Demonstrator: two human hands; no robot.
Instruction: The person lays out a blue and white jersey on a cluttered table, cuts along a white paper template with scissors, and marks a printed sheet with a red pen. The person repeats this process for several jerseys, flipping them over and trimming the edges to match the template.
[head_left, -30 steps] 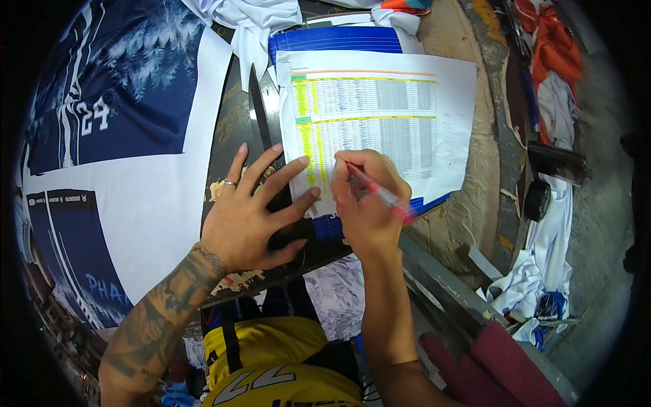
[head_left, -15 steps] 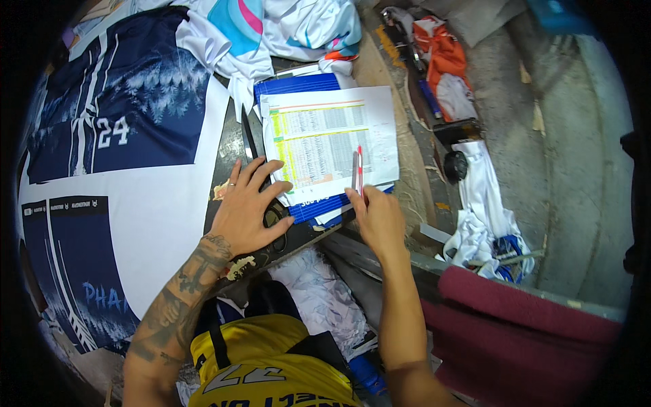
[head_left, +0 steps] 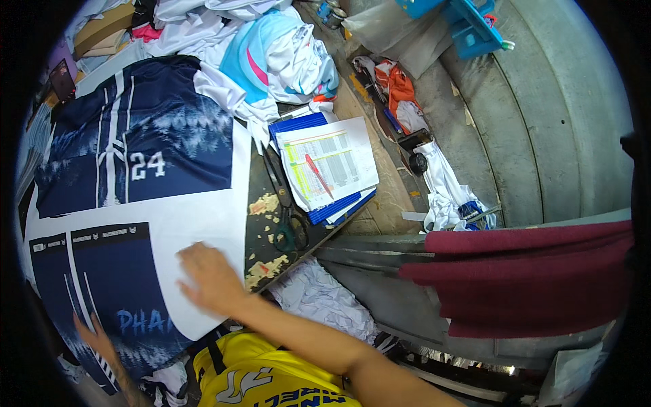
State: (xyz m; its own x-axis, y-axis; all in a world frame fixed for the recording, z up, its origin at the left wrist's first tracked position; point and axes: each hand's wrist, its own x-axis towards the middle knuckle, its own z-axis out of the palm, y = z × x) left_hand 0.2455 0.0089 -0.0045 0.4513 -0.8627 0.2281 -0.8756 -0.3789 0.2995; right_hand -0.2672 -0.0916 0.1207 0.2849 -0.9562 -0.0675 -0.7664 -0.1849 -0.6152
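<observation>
My left hand point(head_left: 96, 341) is over the navy printed shorts panel point(head_left: 125, 285) at the lower left, thumb and finger apart. Blurred by motion, my right hand point(head_left: 211, 277) hovers at the white fabric margin beside that panel, empty, with fingers apart. Above the shorts panel lies a navy jersey panel point(head_left: 78, 173) with a pale tree print. A red pen point(head_left: 319, 175) rests on a printed table sheet point(head_left: 356, 142), which lies on blue folders point(head_left: 298, 124). Dark-handled scissors point(head_left: 290, 227) sit on the worn black table between fabric and papers.
White and light-blue garments point(head_left: 285, 54) are heaped at the far side. A maroon cloth point(head_left: 522, 278) hangs over a rail at the right. Crumpled white material point(head_left: 325, 298) lies below the table edge. Orange and white cloths point(head_left: 400, 85) lie beyond the table, near a blue plastic item point(head_left: 471, 30).
My right hand has let go of the pen, now on the sheet, and moved left over the fabric. My left hand has left the papers for the shorts panel. The view has shifted.
</observation>
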